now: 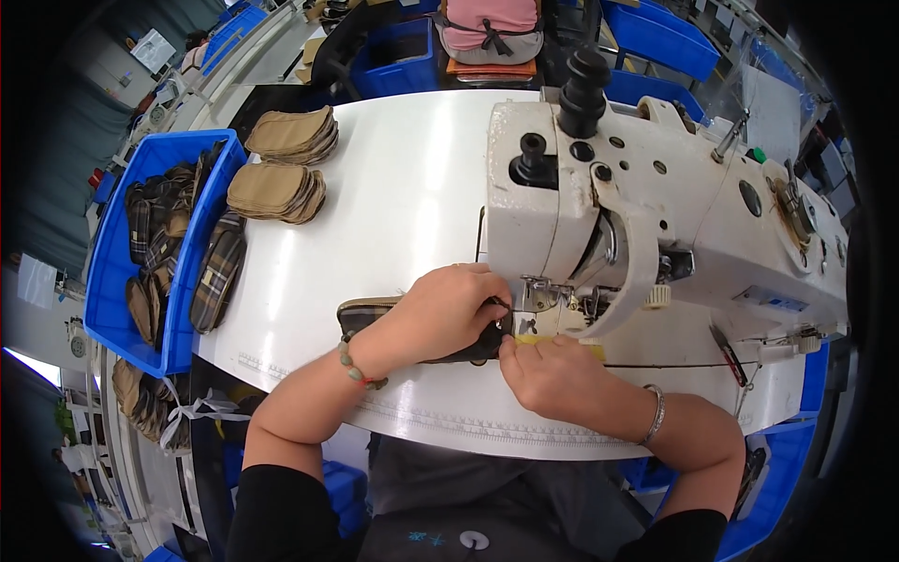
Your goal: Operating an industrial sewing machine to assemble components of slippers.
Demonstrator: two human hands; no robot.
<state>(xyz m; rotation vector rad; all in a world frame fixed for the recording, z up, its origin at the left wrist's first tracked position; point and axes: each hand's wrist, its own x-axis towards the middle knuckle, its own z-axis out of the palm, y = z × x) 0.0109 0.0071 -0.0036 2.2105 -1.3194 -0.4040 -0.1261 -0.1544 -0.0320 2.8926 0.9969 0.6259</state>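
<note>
A dark plaid zippered pouch (363,313) lies on the white sewing table, mostly covered by my left hand (445,304). That hand is closed on the pouch, its fingers bent around the right end close to the needle area. My right hand (554,377) pinches the same end from the near side, its fingertips almost meeting the left ones. Exactly what sits between the fingertips is hidden. The white sewing machine (655,211) stands over the table, its presser foot (541,292) just right of my left fingers. Under my right fingers shows a yellow strip (590,349).
Two stacks of tan fabric pieces (278,194) lie at the table's far left. A blue bin (105,300) of plaid pouches adjoins the left edge, with another plaid pouch (218,272) against it. Small thread snips (729,356) lie at right. A pink-and-grey seat (491,28) stands beyond.
</note>
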